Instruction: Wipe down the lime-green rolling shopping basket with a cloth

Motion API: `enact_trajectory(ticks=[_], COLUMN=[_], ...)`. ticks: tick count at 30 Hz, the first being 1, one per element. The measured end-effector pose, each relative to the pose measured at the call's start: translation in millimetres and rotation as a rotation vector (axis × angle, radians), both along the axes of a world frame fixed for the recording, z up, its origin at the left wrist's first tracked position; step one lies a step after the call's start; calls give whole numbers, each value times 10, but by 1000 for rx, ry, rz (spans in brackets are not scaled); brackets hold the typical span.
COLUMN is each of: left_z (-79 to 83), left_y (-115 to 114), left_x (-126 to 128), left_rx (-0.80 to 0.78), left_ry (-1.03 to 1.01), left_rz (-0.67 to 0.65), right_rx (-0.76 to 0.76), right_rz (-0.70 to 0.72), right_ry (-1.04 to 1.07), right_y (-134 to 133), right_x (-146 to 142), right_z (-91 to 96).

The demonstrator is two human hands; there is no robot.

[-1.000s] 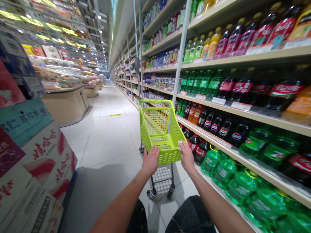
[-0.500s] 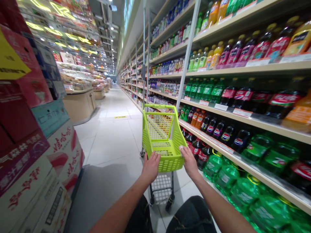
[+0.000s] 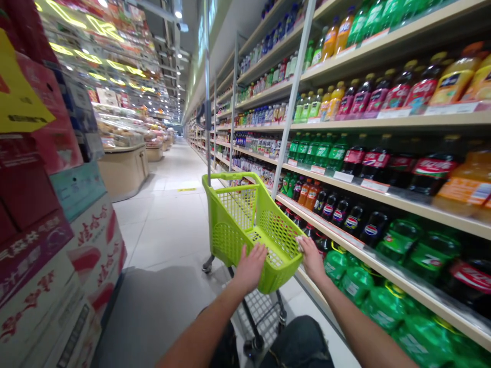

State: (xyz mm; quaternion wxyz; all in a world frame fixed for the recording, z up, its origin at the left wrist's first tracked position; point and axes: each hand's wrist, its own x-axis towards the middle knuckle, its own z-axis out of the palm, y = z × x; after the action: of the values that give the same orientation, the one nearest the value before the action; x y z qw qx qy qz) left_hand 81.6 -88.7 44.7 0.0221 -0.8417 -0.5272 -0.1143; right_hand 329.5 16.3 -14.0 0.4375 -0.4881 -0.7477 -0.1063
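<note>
A lime-green shopping cart point(image 3: 226, 240) stands in front of me, its basket bare inside and turned at an angle. My left hand point(image 3: 251, 268) is at the near left corner of the basket, fingers laid over the rim and thumb apart on the outer side. On the near right corner, my right hand point(image 3: 311, 259) is closed with its fingers at the rim. A small white crumpled wipe or tissue point(image 3: 299, 242) shows at those fingertips, against the green plastic. My knees are below, beside the cart's grey lower rack point(image 3: 264, 312).
Drink shelves point(image 3: 383, 189) line the right side, with large green bottles point(image 3: 379, 294) low beside my right arm. Stacked drink cartons point(image 3: 92, 225) stand close on the left. A tiled aisle point(image 3: 169, 220) runs ahead past a wooden display counter point(image 3: 123, 171).
The cart has come nearer and swung round, so its left side now shows more. Both hands have moved slightly right with the basket, staying at its near corners.
</note>
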Motion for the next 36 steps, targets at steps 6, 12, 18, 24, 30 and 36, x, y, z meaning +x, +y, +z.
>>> enact_trajectory(ticks=[6, 12, 18, 24, 30, 36], left_z=[72, 131, 173, 249, 324, 265], left_y=[304, 299, 400, 440, 433, 398], left_x=[-62, 140, 71, 87, -360, -599], left_rx=[56, 33, 19, -38, 51, 55], left_ry=[120, 132, 152, 163, 162, 210], left_rz=[39, 35, 103, 73, 313, 320], right_rx=[140, 228, 39, 168, 89, 157], right_rz=[98, 158, 124, 61, 95, 74], right_ry=[134, 16, -134, -28, -145, -97], right_y=[-756, -999, -965, -694, -717, -688], right_x=[-418, -646, -370, -515, -621, -650], right_z=[-19, -327, -701, -122, -541, -153])
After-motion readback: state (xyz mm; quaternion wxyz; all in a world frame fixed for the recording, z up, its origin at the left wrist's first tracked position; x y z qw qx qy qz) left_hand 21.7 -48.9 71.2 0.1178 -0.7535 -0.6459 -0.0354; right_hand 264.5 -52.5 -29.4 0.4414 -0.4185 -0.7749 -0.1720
